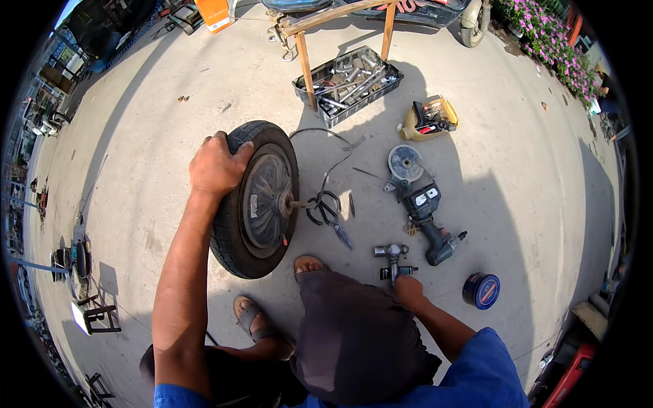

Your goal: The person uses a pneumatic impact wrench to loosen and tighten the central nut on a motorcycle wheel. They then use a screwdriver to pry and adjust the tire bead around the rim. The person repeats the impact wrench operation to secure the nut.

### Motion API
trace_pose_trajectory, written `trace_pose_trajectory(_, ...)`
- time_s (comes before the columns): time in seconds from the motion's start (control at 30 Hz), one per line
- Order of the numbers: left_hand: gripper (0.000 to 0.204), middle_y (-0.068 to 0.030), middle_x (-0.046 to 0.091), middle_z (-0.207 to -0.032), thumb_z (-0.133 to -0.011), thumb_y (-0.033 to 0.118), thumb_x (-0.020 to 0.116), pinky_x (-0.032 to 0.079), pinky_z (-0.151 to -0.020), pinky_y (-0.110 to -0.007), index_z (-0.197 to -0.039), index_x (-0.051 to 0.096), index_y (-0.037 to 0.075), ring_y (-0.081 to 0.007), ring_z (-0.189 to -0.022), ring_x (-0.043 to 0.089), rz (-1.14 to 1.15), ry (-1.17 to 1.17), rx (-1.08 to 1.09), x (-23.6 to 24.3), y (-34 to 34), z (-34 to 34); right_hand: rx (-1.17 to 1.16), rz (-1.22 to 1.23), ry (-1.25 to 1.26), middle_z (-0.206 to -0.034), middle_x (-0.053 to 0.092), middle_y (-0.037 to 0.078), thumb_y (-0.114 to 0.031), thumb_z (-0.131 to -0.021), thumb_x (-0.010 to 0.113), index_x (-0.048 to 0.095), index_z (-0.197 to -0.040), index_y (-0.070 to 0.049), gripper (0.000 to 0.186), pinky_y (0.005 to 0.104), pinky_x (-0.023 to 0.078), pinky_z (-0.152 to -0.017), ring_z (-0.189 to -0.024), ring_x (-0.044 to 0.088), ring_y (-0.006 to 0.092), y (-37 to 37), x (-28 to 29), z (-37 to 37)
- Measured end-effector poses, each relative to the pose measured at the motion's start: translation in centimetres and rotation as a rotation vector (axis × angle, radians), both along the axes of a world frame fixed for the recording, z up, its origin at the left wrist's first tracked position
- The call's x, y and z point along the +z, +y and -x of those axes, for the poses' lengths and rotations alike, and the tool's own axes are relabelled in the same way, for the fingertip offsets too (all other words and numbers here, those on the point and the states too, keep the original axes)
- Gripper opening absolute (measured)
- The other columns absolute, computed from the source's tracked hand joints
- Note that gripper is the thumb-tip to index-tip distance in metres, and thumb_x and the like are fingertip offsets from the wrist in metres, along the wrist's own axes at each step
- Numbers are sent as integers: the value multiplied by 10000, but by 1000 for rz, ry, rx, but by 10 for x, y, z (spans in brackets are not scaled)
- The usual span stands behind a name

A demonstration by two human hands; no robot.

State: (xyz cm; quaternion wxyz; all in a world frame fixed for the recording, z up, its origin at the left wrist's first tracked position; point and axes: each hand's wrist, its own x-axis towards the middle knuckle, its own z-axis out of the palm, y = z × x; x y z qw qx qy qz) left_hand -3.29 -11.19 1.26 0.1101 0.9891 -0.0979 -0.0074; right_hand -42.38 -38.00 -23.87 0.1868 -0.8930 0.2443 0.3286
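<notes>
My left hand is closed over the top of an upright wheel, its fingers wrapped round the black tyre. A ribbed metal hub fills the wheel, and a short axle sticks out to the right. In my right hand is a ball-peen hammer, held by the handle with its metal head away from me. A small black item lies by the hammer. Scissors with black handles lie on the ground beside the axle, near a dark cable.
A cordless power tool and a round metal brake plate lie to the right. Beyond stand a cut yellow container of small parts and a black crate of sockets. A blue tin stands at right. Dark cloth hides the lower middle.
</notes>
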Motion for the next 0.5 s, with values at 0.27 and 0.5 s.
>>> trace_pose_trajectory(0.27,571,-271,694,-1077,-893,503,669,536,-908,-465,-1068,681,-39,-404,-1023,686,-25,35,29,2,4,-3,-1004,-950,75,-775,637,95,-209,-851,696,600,-877,-59,180,427,540,-616,-698,662,291,-15,12,-6)
trace_pose_trajectory(0.5,586,-272,699,-1071,-880,512,661,530,-917,-467,-1074,682,-40,-406,-1037,684,-24,8,36,2,3,-9,-978,-812,-79,-638,496,5,-167,-912,670,553,-826,-58,182,340,404,-450,-477,455,127,1,64,-50)
